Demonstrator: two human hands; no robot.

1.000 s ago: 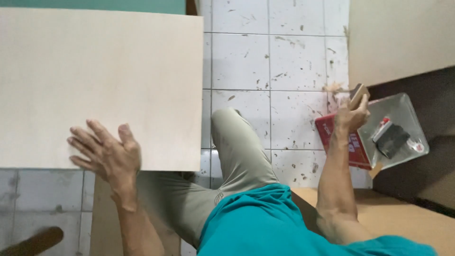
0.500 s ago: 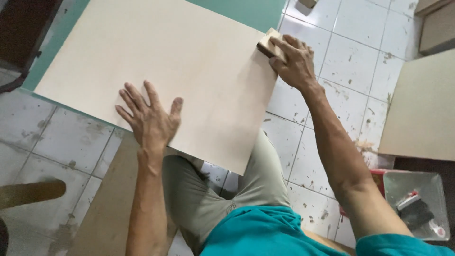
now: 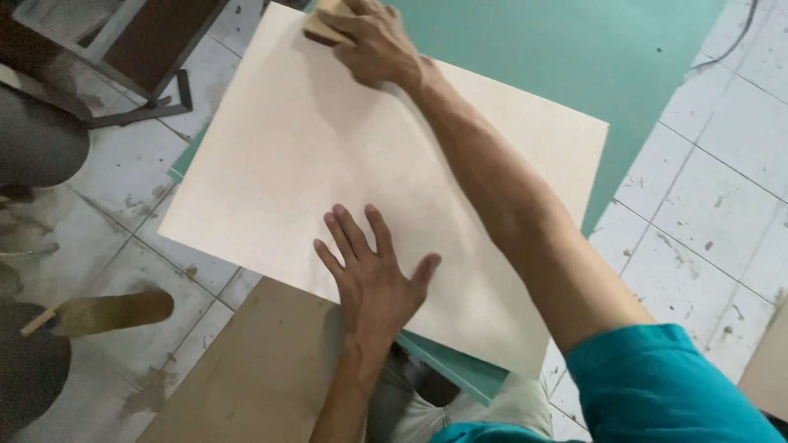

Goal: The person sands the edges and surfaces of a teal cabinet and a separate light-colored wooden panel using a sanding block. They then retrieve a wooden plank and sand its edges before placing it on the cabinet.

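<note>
A large pale beige board [image 3: 312,156] lies flat over a green sheet [image 3: 558,57] on the tiled floor. My left hand [image 3: 373,275] presses flat on the board near its front edge, fingers spread. My right hand [image 3: 373,45] reaches across to the board's far edge and grips a small tan block [image 3: 322,29], holding it against the board's surface. My right arm in a teal sleeve crosses the board diagonally.
A brown board [image 3: 246,369] lies under the front edge by my knees. A dark metal frame [image 3: 139,49] stands at the upper left. A brown wooden piece [image 3: 107,313] and dark shapes sit at the left. Stained white tiles [image 3: 714,205] stretch to the right.
My right hand has carried the block from the board's right corner to its far edge. The view has swung left, and the tray at the right has left the frame.
</note>
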